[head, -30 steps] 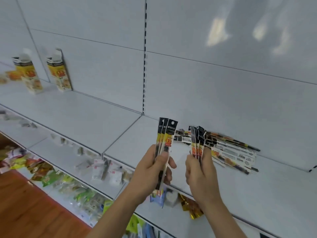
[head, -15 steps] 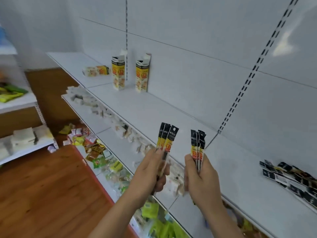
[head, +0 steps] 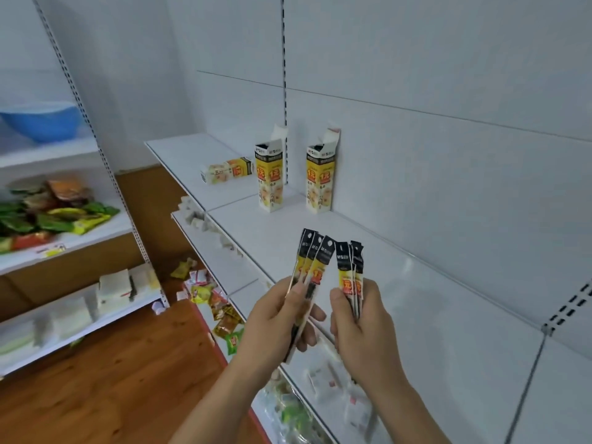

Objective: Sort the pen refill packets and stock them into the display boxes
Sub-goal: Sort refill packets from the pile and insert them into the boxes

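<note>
My left hand (head: 278, 318) grips a fan of three pen refill packets (head: 311, 254), black on top and yellow below. My right hand (head: 362, 322) grips a second small bunch of the same packets (head: 349, 267), held upright beside the first. Both bunches hover over the front of the white shelf (head: 400, 293). Further back on that shelf stand two open yellow display boxes, one on the left (head: 270, 179) and one on the right (head: 321, 181) against the back wall. A third box (head: 226, 170) lies on its side behind them.
Lower shelves below my hands hold small white and coloured snack packets (head: 221, 302). A separate rack at the left carries green and red bags (head: 54, 213), white packs (head: 121, 286) and a blue basin (head: 41, 120). The floor is brown wood.
My view has swung left along the shelf. The loose pile of packets at the right has gone out of view and the display boxes are nearer. Both hands keep their bunches.
</note>
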`<state>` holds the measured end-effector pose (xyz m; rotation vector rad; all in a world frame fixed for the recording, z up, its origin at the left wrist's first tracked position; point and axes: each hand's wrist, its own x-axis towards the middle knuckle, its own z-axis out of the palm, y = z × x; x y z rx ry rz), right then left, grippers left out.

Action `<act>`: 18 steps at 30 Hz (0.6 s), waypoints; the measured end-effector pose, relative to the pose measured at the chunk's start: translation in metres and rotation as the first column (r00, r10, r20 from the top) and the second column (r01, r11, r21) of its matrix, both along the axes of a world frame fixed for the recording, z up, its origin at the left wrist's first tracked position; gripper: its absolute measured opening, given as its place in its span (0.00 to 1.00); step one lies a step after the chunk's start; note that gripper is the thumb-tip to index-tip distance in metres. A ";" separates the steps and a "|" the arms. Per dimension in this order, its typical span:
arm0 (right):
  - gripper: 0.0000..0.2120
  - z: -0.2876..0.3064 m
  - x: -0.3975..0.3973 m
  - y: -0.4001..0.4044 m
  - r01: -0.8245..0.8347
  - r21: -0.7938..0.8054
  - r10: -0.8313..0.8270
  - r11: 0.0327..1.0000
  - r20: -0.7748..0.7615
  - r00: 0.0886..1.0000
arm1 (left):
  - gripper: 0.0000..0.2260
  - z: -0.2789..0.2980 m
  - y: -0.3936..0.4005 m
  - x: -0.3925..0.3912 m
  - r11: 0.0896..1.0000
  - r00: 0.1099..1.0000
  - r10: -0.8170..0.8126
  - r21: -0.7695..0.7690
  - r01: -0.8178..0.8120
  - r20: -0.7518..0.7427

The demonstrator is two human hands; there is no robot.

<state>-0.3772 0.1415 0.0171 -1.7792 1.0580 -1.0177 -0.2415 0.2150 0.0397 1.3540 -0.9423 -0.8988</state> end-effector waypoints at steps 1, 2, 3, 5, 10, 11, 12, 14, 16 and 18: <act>0.04 0.001 0.010 -0.009 0.007 0.001 -0.007 1.000 0.002 1.000 | 0.15 0.000 -0.009 0.009 1.000 1.000 0.019 0.005 -0.019 -0.005; 0.06 0.001 0.019 -0.016 0.012 0.006 -0.012 1.000 0.005 1.000 | 0.15 -0.001 -0.016 0.018 0.999 0.999 0.043 0.018 -0.042 -0.023; 0.06 0.001 0.031 -0.024 0.013 0.010 -0.013 1.000 0.007 1.000 | 0.16 -0.002 -0.024 0.029 0.998 0.997 0.063 0.030 -0.062 -0.045; 0.06 0.002 0.048 -0.034 0.014 0.021 -0.014 1.000 0.001 1.000 | 0.18 -0.004 -0.035 0.044 0.995 0.995 0.083 0.063 -0.079 -0.051; 0.03 0.002 0.103 -0.065 0.044 0.069 -0.045 0.997 0.008 0.999 | 0.15 -0.012 -0.071 0.106 0.993 0.996 0.073 0.096 -0.068 -0.049; 0.04 0.000 0.114 -0.071 0.061 0.075 -0.061 0.995 0.001 0.998 | 0.13 -0.015 -0.079 0.120 0.994 0.998 0.051 0.099 -0.047 -0.040; 0.05 -0.001 0.126 -0.076 0.086 0.079 -0.085 0.993 -0.008 0.996 | 0.11 -0.017 -0.086 0.134 0.994 0.999 0.027 0.103 -0.024 -0.029; 0.06 -0.003 0.149 -0.085 0.148 0.087 -0.147 0.985 -0.011 0.989 | 0.07 -0.021 -0.101 0.160 0.994 1.000 -0.008 0.107 0.009 -0.008; 0.06 -0.006 0.172 -0.092 0.223 0.092 -0.223 0.970 -0.015 0.975 | 0.05 -0.023 -0.115 0.188 0.992 0.999 -0.047 0.120 0.046 0.004; 0.04 -0.008 0.194 -0.098 0.288 0.110 -0.286 0.951 -0.036 0.958 | 0.05 -0.022 -0.128 0.212 0.984 0.992 -0.122 0.138 0.115 0.044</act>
